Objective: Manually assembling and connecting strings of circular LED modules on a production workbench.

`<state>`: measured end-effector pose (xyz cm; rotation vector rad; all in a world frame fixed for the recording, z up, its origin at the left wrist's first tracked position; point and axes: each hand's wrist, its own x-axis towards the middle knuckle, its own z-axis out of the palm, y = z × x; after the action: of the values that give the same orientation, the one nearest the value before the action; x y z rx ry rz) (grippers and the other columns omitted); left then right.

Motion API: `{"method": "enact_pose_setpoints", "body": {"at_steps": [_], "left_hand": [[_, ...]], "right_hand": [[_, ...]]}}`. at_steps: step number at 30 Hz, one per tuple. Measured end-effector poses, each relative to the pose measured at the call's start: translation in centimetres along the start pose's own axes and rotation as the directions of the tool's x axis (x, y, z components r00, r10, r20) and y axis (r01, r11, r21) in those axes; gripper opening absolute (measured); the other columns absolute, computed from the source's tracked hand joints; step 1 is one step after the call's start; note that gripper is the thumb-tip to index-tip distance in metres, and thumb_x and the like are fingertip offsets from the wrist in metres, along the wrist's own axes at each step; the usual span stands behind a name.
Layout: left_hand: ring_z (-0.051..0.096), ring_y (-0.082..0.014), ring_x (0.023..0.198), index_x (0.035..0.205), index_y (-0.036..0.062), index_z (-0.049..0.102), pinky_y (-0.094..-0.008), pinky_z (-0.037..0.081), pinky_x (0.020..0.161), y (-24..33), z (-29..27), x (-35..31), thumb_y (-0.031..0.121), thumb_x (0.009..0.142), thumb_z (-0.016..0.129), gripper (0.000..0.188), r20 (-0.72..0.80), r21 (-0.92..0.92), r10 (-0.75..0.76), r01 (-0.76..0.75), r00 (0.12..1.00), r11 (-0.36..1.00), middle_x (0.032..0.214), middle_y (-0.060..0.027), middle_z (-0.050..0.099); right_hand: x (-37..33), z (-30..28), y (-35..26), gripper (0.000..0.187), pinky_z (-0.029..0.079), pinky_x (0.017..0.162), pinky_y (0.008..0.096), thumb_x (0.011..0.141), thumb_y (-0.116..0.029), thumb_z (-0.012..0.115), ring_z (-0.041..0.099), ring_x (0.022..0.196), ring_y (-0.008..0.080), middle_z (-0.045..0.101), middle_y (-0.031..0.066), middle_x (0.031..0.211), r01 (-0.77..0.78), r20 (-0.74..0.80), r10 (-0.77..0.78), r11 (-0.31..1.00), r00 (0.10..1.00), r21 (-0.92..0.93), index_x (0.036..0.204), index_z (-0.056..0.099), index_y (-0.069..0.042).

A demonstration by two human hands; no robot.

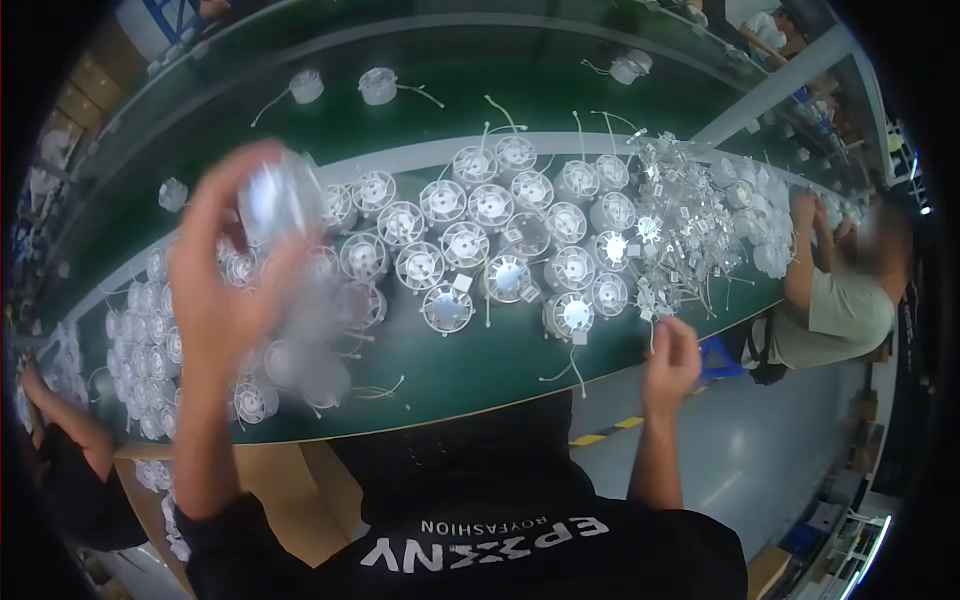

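My left hand [222, 275] is raised over the left part of the bench, fingers curled around a round clear plastic housing [282, 195]. Motion blurs both the hand and the housing. Below it, more round housings [320, 375] look smeared. At the bench's near edge my right hand [672, 365] is closed in a pinch on a thin wire, which seems to lead up to a small silver star-shaped plate [648, 298]. Beside that hand lies a heap of silver plates with wires [690, 220]. Several round white housings [465, 243] stand in the middle, some with silver plates on top.
Behind a pale rail [420, 150] runs a green belt [480, 85] with a few wired housings [378, 86]. Stacked housings [145, 330] fill the left. A co-worker [830, 290] sits at the right, another person's arm [75, 430] is at the left. A cardboard box [300, 480] stands below the bench edge.
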<state>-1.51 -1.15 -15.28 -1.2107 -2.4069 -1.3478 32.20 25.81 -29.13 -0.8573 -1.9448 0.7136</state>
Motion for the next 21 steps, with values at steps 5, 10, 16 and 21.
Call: {"method": "enact_pose_setpoints", "body": {"at_steps": [5, 10, 16, 21], "left_hand": [[0.068, -0.0256, 0.102, 0.132, 0.0052, 0.064, -0.0340, 0.052, 0.090, -16.5, -3.1, 9.2, 0.021, 0.084, 0.075, 0.052, 0.082, 0.416, -0.280, 0.222, 0.957, 0.882, 0.119, -0.0121, 0.072], [0.067, -0.0280, 0.105, 0.137, 0.0083, 0.062, -0.0340, 0.051, 0.094, -23.6, -5.6, 11.2, 0.016, 0.084, 0.073, 0.055, 0.066, 0.666, -0.400, 0.258, 0.914, 0.700, 0.123, -0.0115, 0.071], [0.066, -0.0306, 0.108, 0.133, 0.0098, 0.064, -0.0376, 0.051, 0.094, -18.8, -3.8, 19.9, 0.003, 0.087, 0.062, 0.047, 0.271, 0.659, -0.124, -0.090, 0.954, 0.746, 0.126, -0.0109, 0.069], [0.064, -0.0280, 0.114, 0.131, 0.0116, 0.064, -0.0354, 0.049, 0.099, -10.0, 10.0, 29.7, 0.010, 0.091, 0.057, 0.041, 0.482, 0.483, 0.108, -0.366, 0.870, 0.795, 0.131, -0.0069, 0.066]], "right_hand": [[0.0, 4.2, -0.8, 0.019, 0.050, 0.065, 0.0274, 0.092, 0.002, 0.058, 0.060, 0.068, 0.0176, 0.070, 0.0090, 0.085, 0.112, -0.014, -0.113, 0.993, 0.993, -0.048, 0.106, 0.070, 0.001], [-0.4, 2.8, -0.2, 0.018, 0.048, 0.060, 0.0299, 0.087, 0.005, 0.058, 0.056, 0.061, 0.0200, 0.069, 0.0114, 0.081, 0.069, 0.059, -0.065, 0.996, 0.996, -0.057, 0.099, 0.070, 0.002], [-0.4, 3.4, 0.7, 0.022, 0.039, 0.052, 0.0298, 0.068, 0.007, 0.059, 0.047, 0.053, 0.0212, 0.062, 0.0093, 0.069, 0.211, -0.016, -0.212, 0.976, 0.977, -0.059, 0.085, 0.070, -0.002], [0.2, 3.5, 0.6, 0.025, 0.035, 0.047, 0.0294, 0.062, 0.008, 0.058, 0.041, 0.047, 0.0190, 0.053, 0.0052, 0.058, 0.200, -0.066, -0.203, 0.978, 0.977, -0.056, 0.080, 0.070, -0.004]]}}
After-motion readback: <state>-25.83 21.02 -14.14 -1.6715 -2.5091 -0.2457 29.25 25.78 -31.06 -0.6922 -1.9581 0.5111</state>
